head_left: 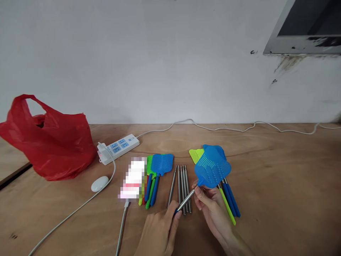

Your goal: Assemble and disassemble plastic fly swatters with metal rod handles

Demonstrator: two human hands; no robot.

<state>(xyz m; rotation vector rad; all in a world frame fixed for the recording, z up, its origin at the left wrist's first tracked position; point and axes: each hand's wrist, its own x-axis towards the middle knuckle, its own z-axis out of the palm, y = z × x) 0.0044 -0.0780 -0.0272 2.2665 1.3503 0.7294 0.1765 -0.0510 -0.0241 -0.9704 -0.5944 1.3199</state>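
My right hand (211,209) pinches the neck of a blue fly swatter head (212,166), held tilted above the table. My left hand (160,231) grips the lower end of a thin metal rod (185,202) that runs up to that head's neck. Several more metal rods (182,185) lie side by side on the table between my hands. Finished swatters with blue and green handles (229,199) lie under and right of the held head. Another small pile of swatter parts, a blue head over green ones with coloured handles (156,174), lies to the left of the rods.
A red plastic bag (50,142) sits at the left. A white power strip (118,147) with its cable, a white oval device (99,183) and a blurred white object (133,179) lie on the wooden table (279,185). A white cable (239,128) runs along the wall.
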